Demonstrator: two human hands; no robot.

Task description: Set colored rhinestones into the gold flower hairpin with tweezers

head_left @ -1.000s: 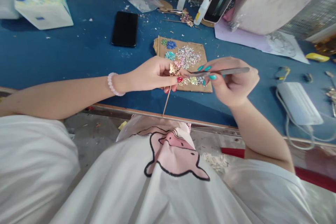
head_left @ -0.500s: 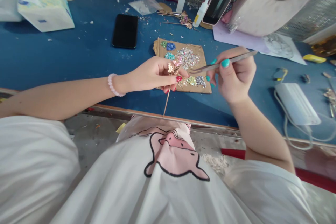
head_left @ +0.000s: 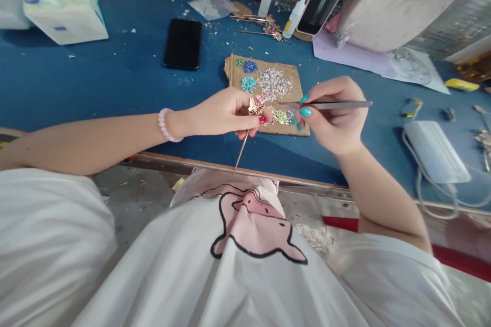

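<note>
My left hand (head_left: 233,111) is closed on a gold hairpin (head_left: 254,107), a thin stick with butterfly-like ornaments and pink bits at its top. The pin's shaft slants down past the table edge. Between the fingers of my right hand (head_left: 335,115) is a pair of metal tweezers (head_left: 341,105), lying nearly level with the tips pointing left, close to the ornament. Whether the tips hold a stone or touch the ornament is too small to tell. Beneath both hands lies a cardboard piece (head_left: 300,93) with small piles of rhinestones (head_left: 274,83) in several colours.
A black phone (head_left: 183,44) lies behind my left hand. At the back are two glue bottles (head_left: 297,13), more hairpins (head_left: 271,27) and a plastic bag (head_left: 213,7). A tissue box (head_left: 67,10) stands far left, a white corded device (head_left: 437,152) at right.
My right hand has shifted left, and the tweezers have turned from slanted to nearly level, their tips nearer the ornament. My left hand has tilted the hairpin slightly.
</note>
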